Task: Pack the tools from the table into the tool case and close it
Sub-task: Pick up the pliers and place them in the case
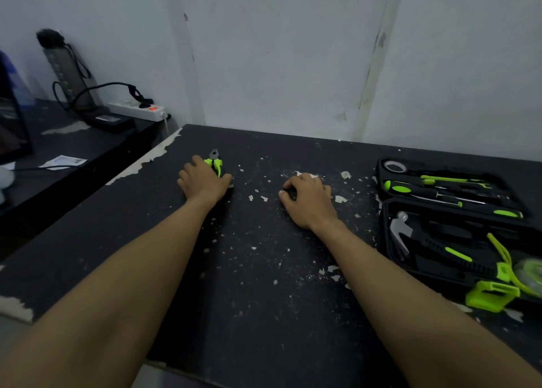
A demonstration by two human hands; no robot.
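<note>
Pliers [215, 162] with green handles and a grey head lie at the far left-middle of the black table [264, 299]. My left hand [202, 184] covers their handles, fingers and thumb curled round them; only the head and part of the handles show. My right hand [309, 198] rests on the table further right with its fingers curled over a small dark thing [291, 193] that I cannot identify. The black tool case [384, 241] lies open at the right edge. It holds screwdrivers [425, 192] in the far half and a hammer [403, 230] in the near half.
Green latches [492, 295] stick out from the case's near corner. Paint flakes litter the tabletop. A wall runs right behind the table. On a lower dark bench to the left are a white power strip [136, 110], cables and a paper [63, 162].
</note>
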